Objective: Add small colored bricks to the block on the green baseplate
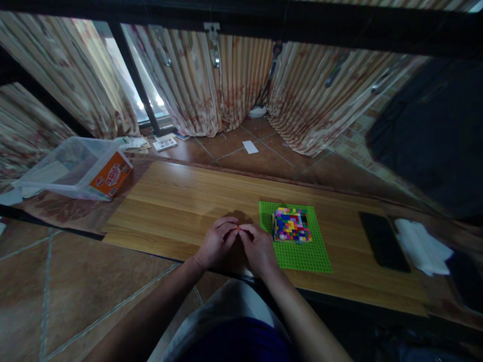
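Note:
My left hand (219,241) and my right hand (259,247) meet fingertip to fingertip above the front of the wooden board. Pinched between them is a tiny orange-red toy brick (237,228), mostly hidden by the fingers. Both hands are closed on it. Just right of my right hand lies a green studded baseplate (302,259). On that plate stands a block-shaped build of many-coloured toy bricks (290,224), with a dark gap near its upper right.
The wooden board (181,196) spans the middle. A black phone-like slab (384,241) lies at its right end, beside white tissue (423,246). At the left stands a clear plastic bin (71,173) with an orange label. Curtains (241,75) hang behind.

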The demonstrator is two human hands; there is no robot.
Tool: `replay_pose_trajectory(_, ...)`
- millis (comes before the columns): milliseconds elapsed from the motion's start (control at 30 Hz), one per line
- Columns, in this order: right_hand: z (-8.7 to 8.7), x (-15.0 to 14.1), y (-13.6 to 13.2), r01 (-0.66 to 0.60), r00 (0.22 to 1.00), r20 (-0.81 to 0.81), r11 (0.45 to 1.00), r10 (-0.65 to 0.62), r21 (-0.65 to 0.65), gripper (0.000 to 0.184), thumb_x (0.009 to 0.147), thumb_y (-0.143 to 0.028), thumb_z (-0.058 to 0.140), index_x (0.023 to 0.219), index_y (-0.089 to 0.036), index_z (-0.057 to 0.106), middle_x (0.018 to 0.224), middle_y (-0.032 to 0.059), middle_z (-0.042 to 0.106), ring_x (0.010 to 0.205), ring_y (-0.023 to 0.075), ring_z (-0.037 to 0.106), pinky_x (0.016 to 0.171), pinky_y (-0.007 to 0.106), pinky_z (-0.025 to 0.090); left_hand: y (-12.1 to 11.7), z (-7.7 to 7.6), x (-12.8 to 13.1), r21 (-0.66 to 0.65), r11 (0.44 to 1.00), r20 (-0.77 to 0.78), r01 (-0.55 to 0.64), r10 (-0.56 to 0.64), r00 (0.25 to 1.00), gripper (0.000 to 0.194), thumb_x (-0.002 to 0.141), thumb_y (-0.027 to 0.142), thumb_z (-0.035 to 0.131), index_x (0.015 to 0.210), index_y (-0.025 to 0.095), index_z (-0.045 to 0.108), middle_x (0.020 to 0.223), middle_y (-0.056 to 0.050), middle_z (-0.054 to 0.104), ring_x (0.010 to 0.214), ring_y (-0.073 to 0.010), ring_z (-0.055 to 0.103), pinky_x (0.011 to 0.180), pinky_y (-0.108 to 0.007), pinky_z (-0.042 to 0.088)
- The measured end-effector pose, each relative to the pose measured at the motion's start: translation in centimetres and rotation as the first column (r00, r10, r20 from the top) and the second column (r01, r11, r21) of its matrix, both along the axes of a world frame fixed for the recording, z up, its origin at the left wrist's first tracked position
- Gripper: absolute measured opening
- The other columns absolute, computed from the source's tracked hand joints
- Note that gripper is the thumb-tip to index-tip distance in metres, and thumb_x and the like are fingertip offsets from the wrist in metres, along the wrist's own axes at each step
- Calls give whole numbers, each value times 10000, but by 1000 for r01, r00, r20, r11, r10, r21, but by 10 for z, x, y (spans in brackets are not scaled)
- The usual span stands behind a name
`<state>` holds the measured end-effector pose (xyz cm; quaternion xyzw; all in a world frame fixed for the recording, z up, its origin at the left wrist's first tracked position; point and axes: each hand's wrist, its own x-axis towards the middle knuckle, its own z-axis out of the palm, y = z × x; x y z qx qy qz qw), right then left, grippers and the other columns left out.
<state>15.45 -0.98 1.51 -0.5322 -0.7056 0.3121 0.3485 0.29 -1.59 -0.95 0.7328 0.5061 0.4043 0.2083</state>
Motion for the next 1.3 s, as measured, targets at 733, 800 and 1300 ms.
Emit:
replay_pose_trajectory(733, 39, 94, 20, 242, 965, 50, 948, -257, 208, 283, 909, -336, 488, 983, -214, 733, 987, 84, 693, 916, 219, 641, 838, 383, 508, 4, -3, -1, 6, 999, 81, -46, 46, 996, 124, 899, 232, 552, 929, 189, 664, 1048, -85, 687, 1036, -192, 645, 939, -355, 533)
replay_pose_trajectory(800, 37, 98, 27, 225, 960, 116, 949, -255, 221, 297, 905, -331, 479, 972, -198, 737, 967, 92, 693, 900, 224, 637, 825, 380, 500, 4, -4, -1, 9, 999, 84, -44, 43, 996, 125, 900, 232, 552, 935, 189, 663, 1050, -86, 686, 1042, -193, 644, 942, -356, 531)
replay_pose_trajectory(1300, 29, 93, 46, 153, 928, 302, 962, -219, 227, 301, 902, -324, 447, 945, -251, 736, 931, 68, 707, 891, 246, 644, 822, 414, 503, 5, -3, -1, 9, 998, 73, -54, 53, 996, 117, 887, 222, 570, 912, 183, 677, 1037, -92, 689, 1007, -196, 655, 917, -350, 543)
